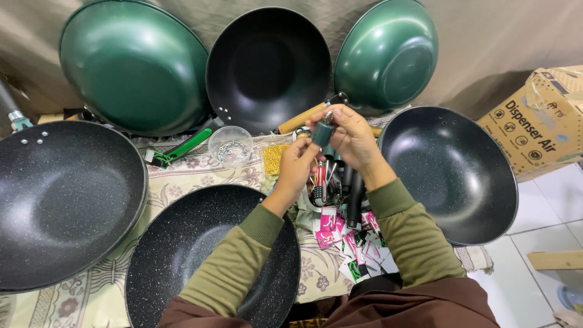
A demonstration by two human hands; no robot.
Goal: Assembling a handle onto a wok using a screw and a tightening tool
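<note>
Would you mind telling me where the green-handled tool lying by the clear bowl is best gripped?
Probably on the long green handle, coming from above with fingers across its width. It lies flat and slanted on the patterned cloth, its middle free, while its upper end tucks under the black wok and its lower end carries a bulkier head.

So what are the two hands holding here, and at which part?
Both hands, left and right, pinch a small dark green handle piece: the left at its lower end, the right near its metal top.
</note>
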